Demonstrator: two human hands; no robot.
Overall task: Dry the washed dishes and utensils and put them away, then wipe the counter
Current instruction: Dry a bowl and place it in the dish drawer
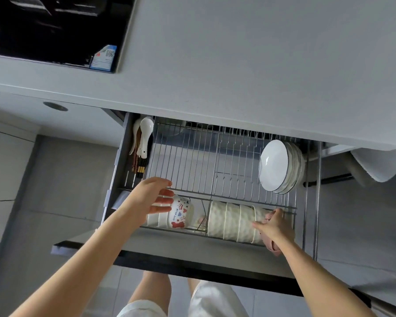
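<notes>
A pulled-out drawer holds a wire dish rack (192, 156). In its front row lie a patterned cup (181, 213) with small white bowls at the left, and a row of several cream bowls (233, 221) on their sides at the right. My left hand (153, 197) hovers over the patterned cup with fingers straight. My right hand (272, 225) rests at the right end of the cream bowls, fingers curled around a pink bowl (271, 244) that is mostly hidden. Several white plates (274, 165) stand upright at the rack's right.
White ceramic spoons (144, 136) and dark chopsticks (137, 165) lie in the drawer's left side compartment. The grey counter (238, 53) overhangs the drawer, with a black cooktop (55, 28) at the left. A white cloth (375, 163) hangs at the right. The drawer's dark front panel (192, 268) is near my legs.
</notes>
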